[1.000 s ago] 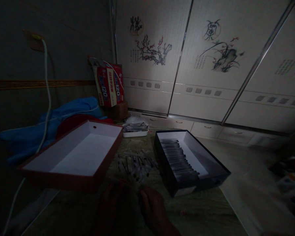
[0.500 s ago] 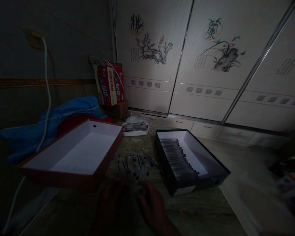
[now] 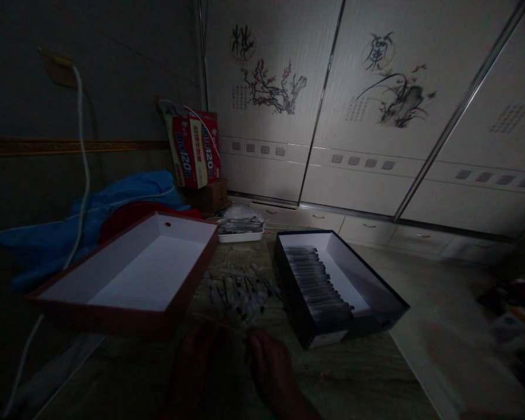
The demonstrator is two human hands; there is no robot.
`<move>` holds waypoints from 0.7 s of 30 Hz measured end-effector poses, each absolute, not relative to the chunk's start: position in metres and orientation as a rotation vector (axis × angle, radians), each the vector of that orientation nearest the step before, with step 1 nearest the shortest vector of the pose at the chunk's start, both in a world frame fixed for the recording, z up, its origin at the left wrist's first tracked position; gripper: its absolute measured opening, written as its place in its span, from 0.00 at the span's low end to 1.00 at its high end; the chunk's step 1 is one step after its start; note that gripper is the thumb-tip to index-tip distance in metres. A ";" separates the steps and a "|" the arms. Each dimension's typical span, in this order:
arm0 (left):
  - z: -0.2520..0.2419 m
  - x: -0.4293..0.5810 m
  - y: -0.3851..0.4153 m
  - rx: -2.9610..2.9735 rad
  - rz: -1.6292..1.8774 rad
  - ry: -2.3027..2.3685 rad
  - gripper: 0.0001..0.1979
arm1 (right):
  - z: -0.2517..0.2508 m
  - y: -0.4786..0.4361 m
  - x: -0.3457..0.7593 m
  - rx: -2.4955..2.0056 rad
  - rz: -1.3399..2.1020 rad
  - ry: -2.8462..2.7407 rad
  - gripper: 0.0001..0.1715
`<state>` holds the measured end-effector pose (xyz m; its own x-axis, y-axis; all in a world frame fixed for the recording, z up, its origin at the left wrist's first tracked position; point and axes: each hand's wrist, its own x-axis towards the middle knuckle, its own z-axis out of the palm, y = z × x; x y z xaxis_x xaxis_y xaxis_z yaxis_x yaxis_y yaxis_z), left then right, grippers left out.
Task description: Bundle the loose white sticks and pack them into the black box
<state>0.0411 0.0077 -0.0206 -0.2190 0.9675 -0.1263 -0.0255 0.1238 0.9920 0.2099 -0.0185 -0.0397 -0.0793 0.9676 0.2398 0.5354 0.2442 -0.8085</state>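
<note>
Closing together, the fingers of the right hand (image 3: 271,361) made the main change I noticed: half a second before, thumb and fingers looked more apart, and now they were narrow, at the right end of a thin pale rod (image 3: 233,329). The left hand (image 3: 196,350) stayed in almost the same place, and its fingers seemed narrow around the same rod, although I could not tell them one from another in the dark. The rod showed again as a line between both hands, on the near side of the pile (image 3: 240,294). From this I judged that the work was on this single piece, in the hands and not at the boxes, because the pile and the row of pens (image 3: 312,280) looked unchanged.

For moving, I watched the edges. The wall of the red box (image 3: 170,318) limited the left hand on its far left, and the dark box (image 3: 359,268) stood to the far right of the right hand. Between them the pile filled a lane, with the white tray (image 3: 240,237) at its far end. The most room was on the near part of the table (image 3: 354,373), but its right edge slanted down beyond the dark box.
</note>
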 end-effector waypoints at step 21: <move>-0.018 0.044 0.010 0.990 1.289 1.425 0.21 | -0.040 -0.020 0.209 -1.297 0.752 -1.683 0.13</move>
<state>0.0436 0.0095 -0.0177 -0.2300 0.9655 -0.1223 -0.0252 0.1197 0.9925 0.2094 -0.0200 -0.0401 -0.0913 0.9597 0.2659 0.4420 0.2783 -0.8528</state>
